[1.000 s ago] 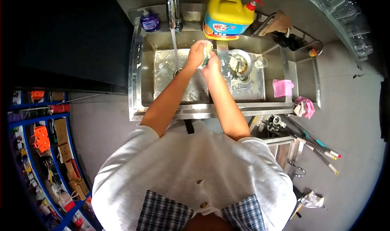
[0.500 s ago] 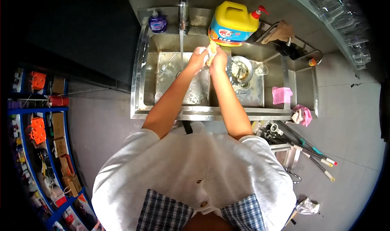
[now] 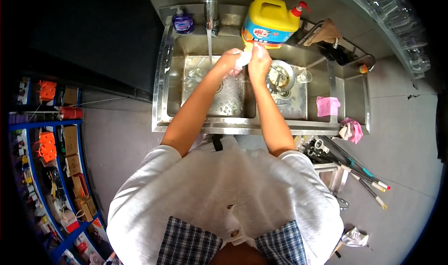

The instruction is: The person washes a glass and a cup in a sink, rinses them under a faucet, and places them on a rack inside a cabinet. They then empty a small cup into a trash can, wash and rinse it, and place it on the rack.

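Above the divider of the steel sink (image 3: pixel 205 125), my left hand (image 3: pixel 229 61) is closed on a white, foamy item. My right hand (image 3: pixel 259 63) pinches a yellow cloth-like piece (image 3: pixel 248 46) beside it; whether the white and yellow parts are one item I cannot tell. To the left, water (image 3: pixel 209 45) runs from the faucet (image 3: pixel 212 8) into the left basin. A metal bowl (image 3: pixel 290 73) with utensils sits in the right basin, next to a clear glass (image 3: pixel 305 76).
Behind the sink stand a yellow detergent jug (image 3: pixel 270 17) and a purple soap bottle (image 3: pixel 182 22). A pink cloth (image 3: pixel 328 106) hangs over the right divider. Mop handles (image 3: pixel 359 169) lie at the lower right. Shelves (image 3: pixel 44 124) stand at the left.
My hands have moved slightly apart, with my right hand shifted right. More of the white foamy item shows between them. The whole view has shifted slightly.
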Motion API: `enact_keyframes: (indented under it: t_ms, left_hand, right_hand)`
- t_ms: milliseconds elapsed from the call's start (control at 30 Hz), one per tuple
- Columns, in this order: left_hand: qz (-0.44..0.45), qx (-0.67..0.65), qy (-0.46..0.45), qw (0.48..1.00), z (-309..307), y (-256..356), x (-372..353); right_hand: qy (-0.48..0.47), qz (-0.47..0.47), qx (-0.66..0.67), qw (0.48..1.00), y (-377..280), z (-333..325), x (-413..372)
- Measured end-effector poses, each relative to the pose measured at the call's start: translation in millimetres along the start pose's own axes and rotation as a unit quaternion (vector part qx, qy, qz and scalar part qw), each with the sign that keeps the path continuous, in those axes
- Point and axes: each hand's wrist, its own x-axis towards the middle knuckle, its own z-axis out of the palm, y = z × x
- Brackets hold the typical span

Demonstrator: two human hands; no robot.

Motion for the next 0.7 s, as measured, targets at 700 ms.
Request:
enact_keyframes:
  t_ms: [700]
  left_hand:
    - [0.058,-0.347,0.127,0.928,-13,9,29]
  right_hand:
    - [-0.025,0.171,0.036,0.984,24,2,-2]
